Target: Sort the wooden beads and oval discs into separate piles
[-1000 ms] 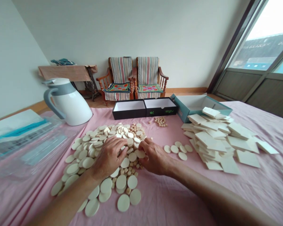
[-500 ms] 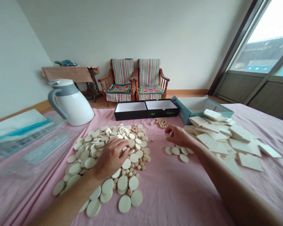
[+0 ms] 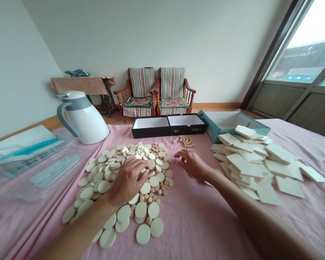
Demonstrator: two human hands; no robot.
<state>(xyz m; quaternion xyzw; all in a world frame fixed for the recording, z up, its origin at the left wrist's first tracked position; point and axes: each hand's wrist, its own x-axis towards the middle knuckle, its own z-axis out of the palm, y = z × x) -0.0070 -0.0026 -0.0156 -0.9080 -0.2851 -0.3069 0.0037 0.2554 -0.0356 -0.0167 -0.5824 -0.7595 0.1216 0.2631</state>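
Observation:
A wide heap of pale wooden round discs (image 3: 116,169) covers the pink cloth (image 3: 195,224), mixed with small tan wooden beads (image 3: 154,196). My left hand (image 3: 128,180) rests palm down on the heap, its fingers curled over some discs near the middle. My right hand (image 3: 191,164) hovers to the right of the heap with fingers loosely spread and nothing in them; it hides a small group of discs placed apart. A little pile of beads (image 3: 186,141) lies beyond it.
A stack of pale square tiles (image 3: 257,162) fills the right side. Two black open boxes (image 3: 168,126) and a teal box (image 3: 227,122) stand at the back. A white jug (image 3: 82,117) and clear plastic bags (image 3: 29,162) are at the left.
My right hand carried a disc from the heap to the small group on the right, let it go, and has come back toward the heap empty. The left hand stayed on the heap.

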